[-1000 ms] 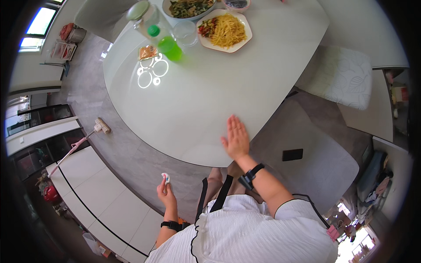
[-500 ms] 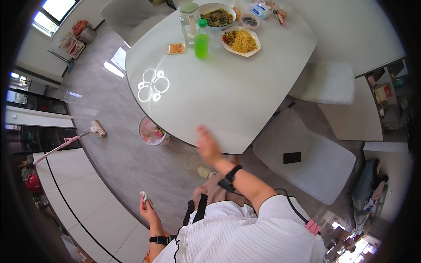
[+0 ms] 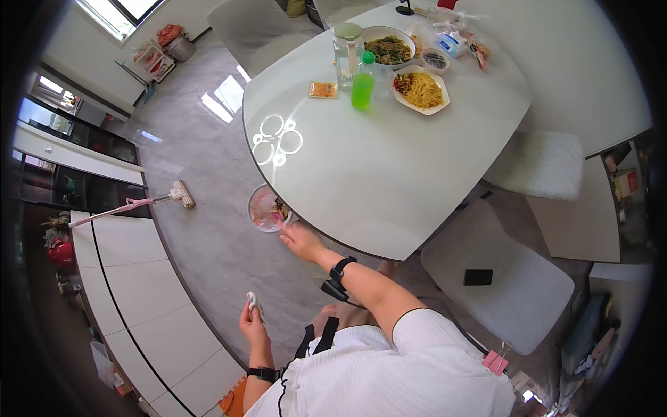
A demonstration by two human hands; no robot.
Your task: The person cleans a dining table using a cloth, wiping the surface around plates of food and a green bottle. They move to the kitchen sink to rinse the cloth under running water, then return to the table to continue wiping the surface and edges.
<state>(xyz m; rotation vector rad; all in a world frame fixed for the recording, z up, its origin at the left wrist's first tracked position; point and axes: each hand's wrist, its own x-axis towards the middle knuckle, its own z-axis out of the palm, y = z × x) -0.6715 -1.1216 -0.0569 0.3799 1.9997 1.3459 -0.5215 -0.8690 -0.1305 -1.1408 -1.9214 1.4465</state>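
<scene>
- My left hand [image 3: 254,332] pinches a crumpled white wad [image 3: 252,299] between thumb and fingertips; the wad rises above them, away from the palm, probably because so soft a thing needs only a light grip.
- My right hand [image 3: 303,242] is empty as far as it shows: fingers extended and close together, thumb a little apart. I cannot tell whether anything lies beneath the palm.
- The waste bin [image 3: 251,215] stands on the floor [image 3: 201,264] beside the table [image 3: 389,181], partly under its edge, presumably to be within arm's reach without blocking the way. My right fingertips overlap its rim in view; contact cannot be judged.
- The green bottle [image 3: 362,92] and noodle-like dish [image 3: 422,91] stand toward the table's far side, leaving them well apart from both hands.
- A dark phone [image 3: 478,277] lies flat on the chair seat [image 3: 514,316], which likely keeps it off the tabletop.
</scene>
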